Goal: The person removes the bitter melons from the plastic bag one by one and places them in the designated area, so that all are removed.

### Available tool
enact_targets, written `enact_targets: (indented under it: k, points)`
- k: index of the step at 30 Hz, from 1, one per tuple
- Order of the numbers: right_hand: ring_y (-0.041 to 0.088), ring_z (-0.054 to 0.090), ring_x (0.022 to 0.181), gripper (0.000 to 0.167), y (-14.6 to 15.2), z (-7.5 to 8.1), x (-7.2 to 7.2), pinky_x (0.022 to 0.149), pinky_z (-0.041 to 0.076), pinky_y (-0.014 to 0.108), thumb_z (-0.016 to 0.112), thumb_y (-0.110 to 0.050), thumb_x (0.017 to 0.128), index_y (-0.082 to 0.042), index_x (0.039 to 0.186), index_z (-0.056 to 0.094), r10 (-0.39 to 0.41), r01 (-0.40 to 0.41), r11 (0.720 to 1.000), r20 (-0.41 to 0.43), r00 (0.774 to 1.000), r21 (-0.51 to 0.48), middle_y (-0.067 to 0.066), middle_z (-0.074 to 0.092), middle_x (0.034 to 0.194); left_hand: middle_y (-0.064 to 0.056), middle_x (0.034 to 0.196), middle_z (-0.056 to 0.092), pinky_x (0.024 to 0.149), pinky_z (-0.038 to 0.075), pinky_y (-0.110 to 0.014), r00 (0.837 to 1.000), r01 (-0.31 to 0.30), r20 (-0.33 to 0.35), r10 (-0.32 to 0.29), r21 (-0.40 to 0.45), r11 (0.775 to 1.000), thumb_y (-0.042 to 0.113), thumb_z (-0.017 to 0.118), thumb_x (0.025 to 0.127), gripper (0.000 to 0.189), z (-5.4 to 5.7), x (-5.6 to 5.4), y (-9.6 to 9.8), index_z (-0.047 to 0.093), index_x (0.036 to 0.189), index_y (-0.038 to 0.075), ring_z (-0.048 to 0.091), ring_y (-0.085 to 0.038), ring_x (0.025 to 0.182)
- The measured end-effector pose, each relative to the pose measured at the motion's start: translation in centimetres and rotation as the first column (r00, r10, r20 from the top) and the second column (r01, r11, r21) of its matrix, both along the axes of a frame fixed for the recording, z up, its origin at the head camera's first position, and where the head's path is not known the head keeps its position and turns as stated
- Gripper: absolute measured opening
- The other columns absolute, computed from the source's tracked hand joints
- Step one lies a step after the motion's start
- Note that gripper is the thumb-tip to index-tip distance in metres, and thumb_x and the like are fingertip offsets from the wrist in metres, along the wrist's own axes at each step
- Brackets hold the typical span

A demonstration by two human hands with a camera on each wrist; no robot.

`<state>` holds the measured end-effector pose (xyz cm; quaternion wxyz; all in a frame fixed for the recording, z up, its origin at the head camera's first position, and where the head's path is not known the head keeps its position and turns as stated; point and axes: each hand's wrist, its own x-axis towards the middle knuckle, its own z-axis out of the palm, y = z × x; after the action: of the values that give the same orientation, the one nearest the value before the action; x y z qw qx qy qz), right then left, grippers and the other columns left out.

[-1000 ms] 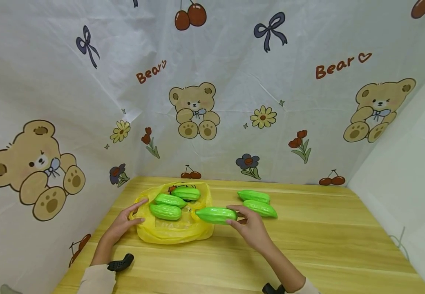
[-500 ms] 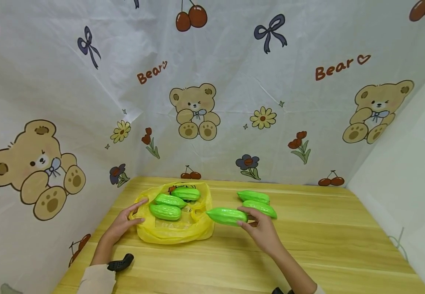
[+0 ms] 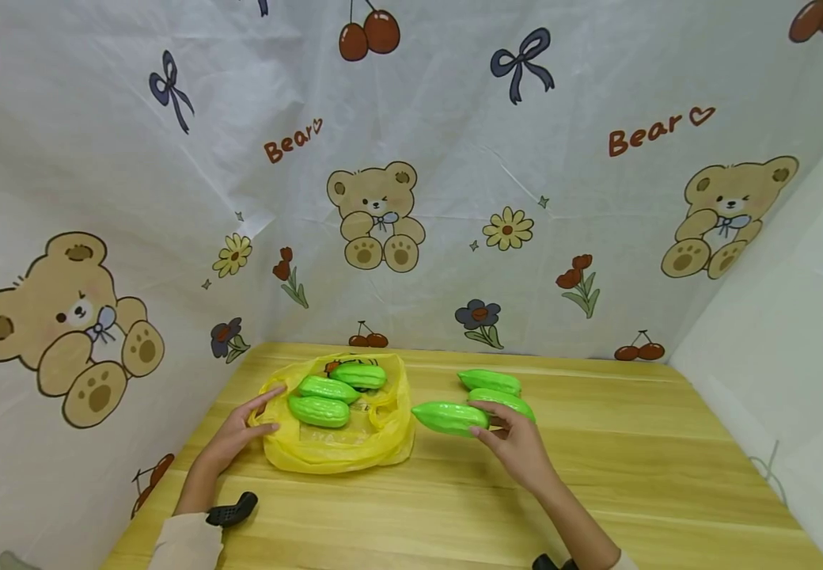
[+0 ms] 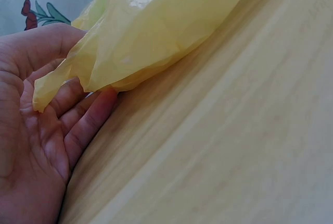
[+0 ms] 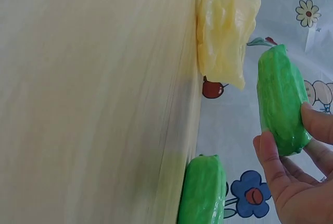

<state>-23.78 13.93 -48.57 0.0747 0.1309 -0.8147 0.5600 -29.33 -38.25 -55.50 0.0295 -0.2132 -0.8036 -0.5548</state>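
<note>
A yellow plastic bag (image 3: 336,459) lies spread on the table, its mouth facing up. Three green bitter melons (image 3: 319,411) rest inside it. My left hand (image 3: 235,434) holds the left edge of the bag's mouth, and in the left wrist view the film of the bag (image 4: 156,36) passes between thumb and fingers. Just right of the bag, my right hand (image 3: 521,453) pinches another bitter melon (image 3: 447,418) by its blunt end, tip pointing left. The right wrist view shows this melon (image 5: 281,99) held up off the table between thumb and fingertips.
Two more bitter melons (image 3: 490,381) lie side by side on the wooden table (image 3: 639,459), behind the right hand. A patterned cloth (image 3: 447,142) stands behind and to the left. A white panel (image 3: 796,356) bounds the right, with a thin cord (image 3: 771,471) against it.
My right hand has moved right with the bitter melon, from over the bag's right edge to just beside it. The left hand and bag have stayed in place.
</note>
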Motion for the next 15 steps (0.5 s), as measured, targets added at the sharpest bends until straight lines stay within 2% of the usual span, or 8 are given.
enact_targets:
  k: [7, 15]
  points:
    - [0.027, 0.069, 0.108, 0.043, 0.9, -0.6, -0.7, 0.079, 0.057, 0.026, 0.079, -0.007, 0.087, -0.01, 0.129, 0.07, -0.06, 0.06, 0.997, -0.002, 0.998, 0.043, 0.01, 0.068, 0.125, -0.02, 0.161, 0.033, 0.103, 0.024, -0.006, 1.0, -0.015, 0.007, 0.015, -0.006, 1.0, 0.007, 0.067, 0.096, 0.064, 0.0, 0.1, 0.1, 0.041, 0.155, 0.004, 0.023, 0.003, 0.145]
    - [0.028, 0.069, 0.107, 0.042, 1.9, -1.0, -1.2, 0.08, 0.057, 0.028, 0.079, -0.009, 0.088, -0.013, 0.128, 0.071, -0.065, 0.064, 0.996, 0.018, 0.998, 0.067, 0.013, 0.068, 0.125, -0.021, 0.16, 0.034, 0.102, 0.024, -0.006, 1.0, -0.004, -0.012, 0.004, -0.003, 1.0, 0.005, 0.066, 0.097, 0.064, -0.1, 0.0, 0.0, 0.041, 0.155, 0.003, 0.024, 0.008, 0.142]
